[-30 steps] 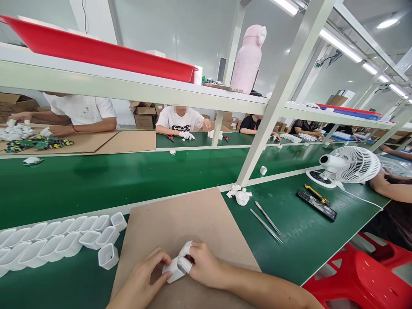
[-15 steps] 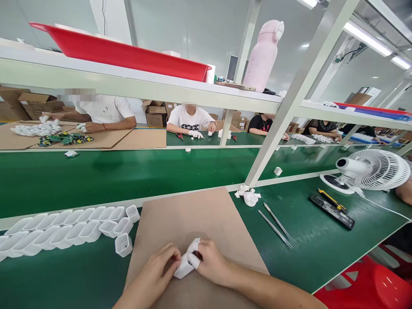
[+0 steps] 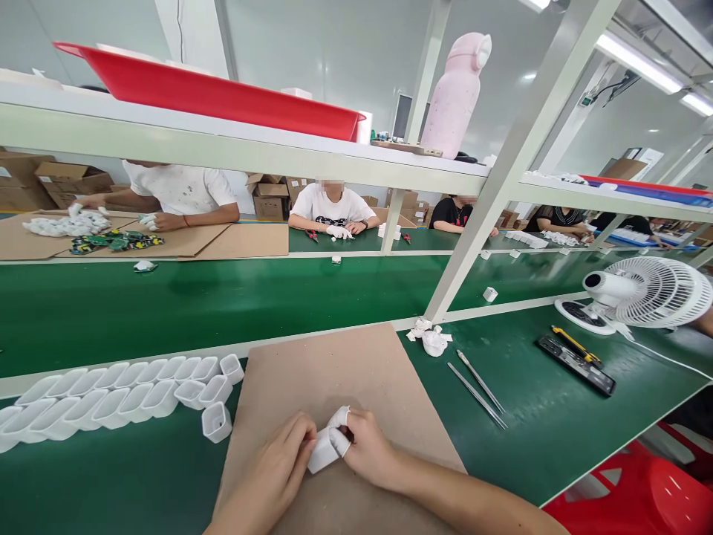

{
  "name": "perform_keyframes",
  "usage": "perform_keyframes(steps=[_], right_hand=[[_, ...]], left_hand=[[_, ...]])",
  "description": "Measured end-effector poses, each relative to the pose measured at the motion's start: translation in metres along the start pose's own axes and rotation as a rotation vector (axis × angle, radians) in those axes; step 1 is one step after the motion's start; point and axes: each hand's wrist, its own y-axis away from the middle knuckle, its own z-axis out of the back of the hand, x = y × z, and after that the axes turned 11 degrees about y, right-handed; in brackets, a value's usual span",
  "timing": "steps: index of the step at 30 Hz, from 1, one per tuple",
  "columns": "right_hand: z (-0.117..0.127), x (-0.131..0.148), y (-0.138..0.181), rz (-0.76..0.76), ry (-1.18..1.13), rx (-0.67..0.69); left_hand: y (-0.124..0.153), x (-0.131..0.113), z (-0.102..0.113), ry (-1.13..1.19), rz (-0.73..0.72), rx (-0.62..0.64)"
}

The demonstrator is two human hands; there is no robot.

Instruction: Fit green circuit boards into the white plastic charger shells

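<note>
A small white plastic housing (image 3: 324, 455) is held tilted between my two hands, low over the brown cardboard sheet (image 3: 323, 364). My left hand (image 3: 281, 457) is closed, its thumb and fingertips pinching the housing's left side. White finger cots cover the thumb and forefinger of my right hand (image 3: 365, 446), which grips the upper right end. My fingers hide part of the housing, and its opening cannot be made out. To the left stand rows of similar open white housings (image 3: 105, 409), with one single housing (image 3: 216, 422) nearest the cardboard.
Metal tweezers (image 3: 479, 390), a yellow cutter knife (image 3: 576, 345), a black tool (image 3: 576, 366) and a white fan (image 3: 640, 293) occupy the right side. Crumpled white scraps (image 3: 434, 342) lie by the shelf post (image 3: 501, 178). Beyond the green conveyor belt (image 3: 223, 297), several co-workers sit.
The housing has tilted slightly and shifted a little right and up in my hands. Pieces on the belt have moved right. A co-worker opposite has lowered a hand to the table.
</note>
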Motion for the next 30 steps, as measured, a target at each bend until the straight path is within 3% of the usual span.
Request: perform_keyframes(steps=[5,11,15,25,30], right_hand=[[0.001,-0.001,0.001,0.073,-0.061,-0.007],[0.002,0.002,0.005,0.142,-0.096,-0.041],[0.004,0.003,0.006,0.164,-0.086,-0.061],[0.002,-0.002,0.005,0.186,0.026,-0.107],[0.001,-0.002,0.006,0.209,0.08,-0.12]], left_hand=[[-0.002,-0.003,-0.003,0.235,0.123,-0.009],[-0.008,0.001,-0.004,0.583,0.21,0.202],[-0.006,-0.005,-0.002,0.693,0.31,0.317],[-0.005,-0.007,-0.008,0.545,0.344,0.175],[-0.007,-0.005,-0.012,0.58,0.35,0.14]])
